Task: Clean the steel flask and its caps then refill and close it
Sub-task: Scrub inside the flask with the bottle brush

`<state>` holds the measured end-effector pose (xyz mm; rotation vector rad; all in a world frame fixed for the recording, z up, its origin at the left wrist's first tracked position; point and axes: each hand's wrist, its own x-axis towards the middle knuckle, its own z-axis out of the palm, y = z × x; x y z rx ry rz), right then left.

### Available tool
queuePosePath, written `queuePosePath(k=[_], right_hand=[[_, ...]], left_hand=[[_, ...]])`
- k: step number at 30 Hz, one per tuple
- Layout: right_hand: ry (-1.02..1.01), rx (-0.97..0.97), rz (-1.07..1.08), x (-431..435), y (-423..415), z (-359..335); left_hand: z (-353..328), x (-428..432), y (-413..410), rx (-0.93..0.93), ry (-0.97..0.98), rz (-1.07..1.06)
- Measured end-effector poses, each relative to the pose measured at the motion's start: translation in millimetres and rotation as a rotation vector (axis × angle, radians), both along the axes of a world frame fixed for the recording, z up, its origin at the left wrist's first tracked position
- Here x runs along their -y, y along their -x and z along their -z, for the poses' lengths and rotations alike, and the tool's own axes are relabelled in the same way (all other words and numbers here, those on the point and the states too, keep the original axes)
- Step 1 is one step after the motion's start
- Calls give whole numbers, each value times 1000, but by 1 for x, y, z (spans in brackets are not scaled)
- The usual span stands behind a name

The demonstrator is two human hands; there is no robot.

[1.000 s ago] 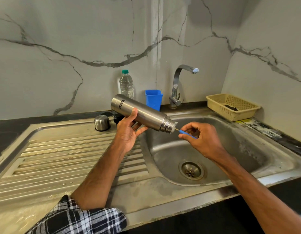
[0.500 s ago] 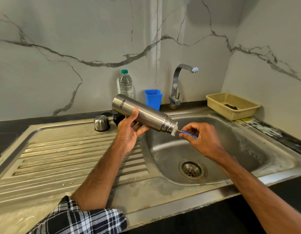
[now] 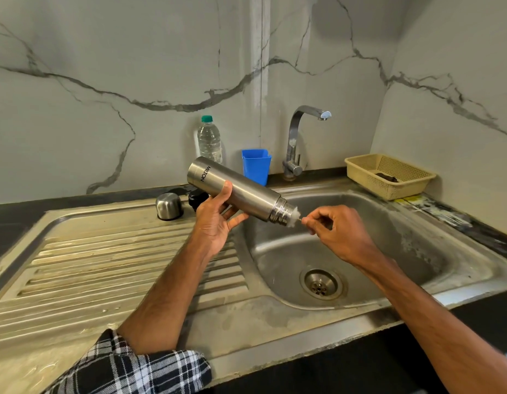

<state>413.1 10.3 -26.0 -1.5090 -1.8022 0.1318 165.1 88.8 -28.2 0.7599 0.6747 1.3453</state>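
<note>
Flask position: we find the steel flask (image 3: 241, 191) held in the air and tilted. Its base is high beyond the left hand (image 3: 216, 220), and its open, threaded mouth is low, pointing at the right hand (image 3: 334, 231). The left hand grips the body from below, thumb laid over the top and fingers curled under. The right hand pinches the thin stem of a brush (image 3: 294, 215) between thumb and fingertips, with the other fingers curled. White bristles fill the flask mouth. We cannot see inside the flask, and the brush handle is hidden within the right hand.

Beyond the left hand, on the drainboard (image 3: 104, 265), a steel cap (image 3: 169, 206) stands mouth-down. A black cap (image 3: 198, 199) sits just beside it, partly covered by the flask and thumb. Farther back stands a clear bottle (image 3: 209, 140) with a green cap, holding clear liquid, its base cut off by the flask. A blue cup (image 3: 256, 166) stands near it, contents not visible. Beyond the right hand, a cream basket (image 3: 360, 177) holds one dark item we cannot identify. Below the right hand lies the sink basin (image 3: 403, 240), with its drain (image 3: 322, 284) in plain view.
</note>
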Motion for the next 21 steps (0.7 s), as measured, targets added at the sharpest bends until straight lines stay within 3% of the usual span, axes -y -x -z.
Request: queuePosePath(k=[6,11,17,21], right_hand=[[149,-103,-32,-1,0,0],[57,-80,-56,-1,-5,-2],[218,-166,-158,-4,4,6],[203,-171,-139,-8,8,7]], left_hand=[[0,-1,2,3,-2,-4],[1,-2,7,19,-2,-15],[0,-1,5,-16,-25,29],[0,0,-2,-32,-6,37]])
